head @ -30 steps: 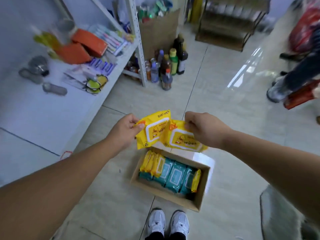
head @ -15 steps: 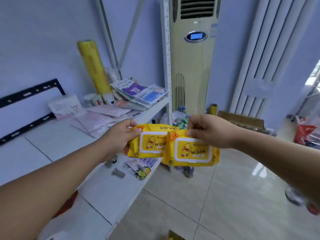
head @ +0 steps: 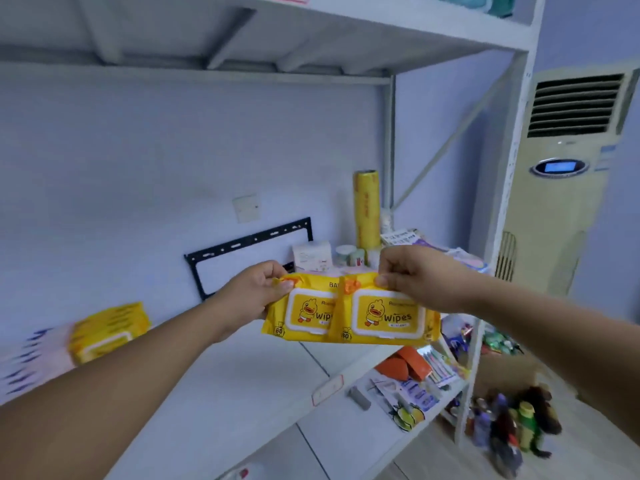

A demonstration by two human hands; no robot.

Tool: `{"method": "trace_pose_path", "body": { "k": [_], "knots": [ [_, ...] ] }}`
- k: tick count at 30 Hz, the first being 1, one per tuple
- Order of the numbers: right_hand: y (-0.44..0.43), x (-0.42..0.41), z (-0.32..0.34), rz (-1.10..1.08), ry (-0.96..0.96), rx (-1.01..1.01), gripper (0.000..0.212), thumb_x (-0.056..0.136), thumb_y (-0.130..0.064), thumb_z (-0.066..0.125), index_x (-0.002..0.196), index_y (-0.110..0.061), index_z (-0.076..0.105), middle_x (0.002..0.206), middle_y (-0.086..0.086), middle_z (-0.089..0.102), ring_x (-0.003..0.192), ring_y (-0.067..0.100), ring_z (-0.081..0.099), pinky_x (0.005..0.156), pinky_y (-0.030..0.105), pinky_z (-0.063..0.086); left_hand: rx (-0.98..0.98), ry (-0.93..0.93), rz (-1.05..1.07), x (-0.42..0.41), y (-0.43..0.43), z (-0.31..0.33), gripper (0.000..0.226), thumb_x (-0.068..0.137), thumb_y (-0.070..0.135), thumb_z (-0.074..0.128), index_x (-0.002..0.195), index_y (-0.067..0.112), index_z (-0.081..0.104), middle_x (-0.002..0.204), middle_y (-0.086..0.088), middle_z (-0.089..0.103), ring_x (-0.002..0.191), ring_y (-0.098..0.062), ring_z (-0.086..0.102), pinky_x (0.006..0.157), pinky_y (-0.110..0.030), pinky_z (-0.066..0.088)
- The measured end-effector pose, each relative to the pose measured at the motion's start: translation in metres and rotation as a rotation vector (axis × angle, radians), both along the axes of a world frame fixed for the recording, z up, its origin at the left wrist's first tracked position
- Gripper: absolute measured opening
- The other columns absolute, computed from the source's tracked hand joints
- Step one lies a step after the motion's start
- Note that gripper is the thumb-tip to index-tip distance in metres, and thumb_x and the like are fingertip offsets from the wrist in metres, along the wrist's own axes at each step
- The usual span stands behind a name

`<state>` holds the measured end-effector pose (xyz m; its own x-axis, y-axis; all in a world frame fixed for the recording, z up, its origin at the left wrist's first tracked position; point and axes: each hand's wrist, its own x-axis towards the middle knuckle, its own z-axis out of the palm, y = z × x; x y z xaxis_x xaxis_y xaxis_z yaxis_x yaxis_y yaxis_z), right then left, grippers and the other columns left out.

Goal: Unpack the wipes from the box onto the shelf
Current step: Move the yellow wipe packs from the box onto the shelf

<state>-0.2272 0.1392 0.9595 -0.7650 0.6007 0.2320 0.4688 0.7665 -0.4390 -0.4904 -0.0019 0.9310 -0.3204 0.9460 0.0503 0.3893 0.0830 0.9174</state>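
Right, both hands are up at shelf height, a pack of wipes in each. The left hand point(head: 252, 299) pinches the top corner of the left pack point(head: 304, 313), thumb on the front face. The right hand point(head: 412, 275) is curled over the top edge of the right pack point(head: 388, 315), nipping it by the seam. The packs hang side by side above the shelf point(head: 242, 386), the right one lapping a little over the left, and neither touches the board. The box is out of sight from here.

There's a yellow stack point(head: 107, 330) already lying far to the left on the same shelf, so that looks like the spot to aim for. I'd carry both across and set them down flat and lid-up, one at a time so they don't slide off each other. Held by a corner like this, they'll swing and sag. Lowering the bottom edge first and then letting go should keep them square to the stack.

The packs are soft pillow shapes in glossy yellow film, crimped at the ends. Each has a stiff white flip lid with rounded corners, a duck print and an orange tab at the top. The film looks slippery, so a tall pile may creep. The shelf is smooth, white and flat, with thin seams between its panels. At the back a tall yellow roll point(head: 366, 209) stands upright, well clear of the hands
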Motion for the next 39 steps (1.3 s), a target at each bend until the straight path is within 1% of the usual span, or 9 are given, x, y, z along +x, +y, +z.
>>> {"method": "trace_pose_path", "body": {
  "k": [6,10,14,20,26,31,34,37,39],
  "knots": [
    [-0.055,-0.132,-0.011,0.124,0.02,-0.091,0.019,0.098,-0.035,0.061,0.081,-0.026,0.058,0.077,-0.006,0.064,0.075,0.01,0.06,0.067,0.029,0.047,-0.023,0.019,0.139,-0.115,-0.083,-0.015,0.01,0.102,0.02,0.058,0.098,0.011,0.056,0.094,-0.016,0.071,0.085,-0.028,0.068,0.088,-0.057,0.056],
    [-0.084,-0.209,-0.029,0.196,0.027,-0.134,0.022,0.098,-0.034,0.061,0.078,-0.027,0.057,0.074,-0.005,0.063,0.07,0.009,0.057,0.065,0.027,0.045,-0.02,-0.012,0.222,-0.18,-0.127,-0.034,0.01,0.101,0.02,0.061,0.092,0.015,0.058,0.078,-0.006,0.069,0.074,-0.023,0.064,0.075,-0.044,0.053],
    [-0.103,-0.274,-0.047,0.27,0.03,-0.193,0.022,0.097,-0.03,0.062,0.077,-0.025,0.057,0.07,-0.008,0.058,0.067,0.007,0.052,0.065,0.028,0.043,-0.042,-0.029,0.314,-0.233,-0.155,-0.057,0.012,0.099,0.023,0.063,0.088,0.021,0.06,0.084,-0.015,0.063,0.078,-0.026,0.058,0.074,-0.043,0.048],
    [-0.098,-0.349,-0.082,0.362,-0.039,-0.23,0.017,0.098,-0.031,0.061,0.085,-0.02,0.062,0.082,-0.004,0.063,0.074,0.008,0.055,0.068,0.027,0.044,-0.114,-0.005,0.429,-0.285,-0.16,-0.098,0.016,0.099,0.023,0.063,0.084,0.024,0.057,0.077,-0.008,0.057,0.061,-0.017,0.05,0.054,-0.024,0.038],
    [-0.072,-0.419,-0.124,0.441,-0.096,-0.278,0.017,0.098,-0.028,0.059,0.089,-0.015,0.064,0.08,-0.008,0.062,0.071,0.006,0.054,0.063,0.023,0.041,-0.214,0.031,0.528,-0.342,-0.14,-0.139,0.023,0.071,0.058,0.072,0.081,0.038,0.065,0.099,-0.01,0.075,0.091,-0.039,0.071,0.082,-0.055,0.057],
    [-0.058,-0.468,-0.164,0.522,-0.128,-0.319,0.014,0.098,-0.023,0.056,0.091,-0.013,0.064,0.078,-0.007,0.061,0.069,0.007,0.051,0.063,0.026,0.04,-0.269,0.103,0.604,-0.369,-0.123,-0.15,0.014,0.093,0.037,0.07,0.084,0.033,0.06,0.086,0.001,0.069,0.077,-0.016,0.061,0.071,-0.032,0.046],
    [-0.054,-0.492,-0.185,0.536,-0.138,-0.323,0.015,0.098,-0.027,0.058,0.088,-0.016,0.062,0.074,-0.009,0.058,0.067,0.005,0.05,0.06,0.023,0.038,-0.299,0.118,0.619,-0.393,-0.116,-0.169,0.016,0.089,0.042,0.071,0.076,0.044,0.061,0.087,-0.001,0.07,0.078,-0.023,0.063,0.073,-0.038,0.049],
    [-0.058,-0.513,-0.198,0.543,-0.142,-0.327,0.017,0.099,-0.029,0.058,0.089,-0.016,0.06,0.075,-0.007,0.059,0.068,0.007,0.05,0.059,0.025,0.038,-0.348,0.191,0.623,-0.408,-0.114,-0.174,0.013,0.087,0.049,0.067,0.083,0.038,0.06,0.098,-0.003,0.072,0.09,-0.026,0.068,0.083,-0.046,0.055],
    [-0.061,-0.526,-0.203,0.544,-0.143,-0.322,0.016,0.099,-0.029,0.057,0.089,-0.016,0.061,0.076,-0.007,0.059,0.067,0.008,0.05,0.058,0.025,0.038,-0.419,0.31,0.559,-0.415,-0.114,-0.169,0.011,0.095,0.041,0.064,0.091,0.033,0.059,0.098,-0.001,0.069,0.091,-0.021,0.065,0.084,-0.041,0.054]
  ]
}}
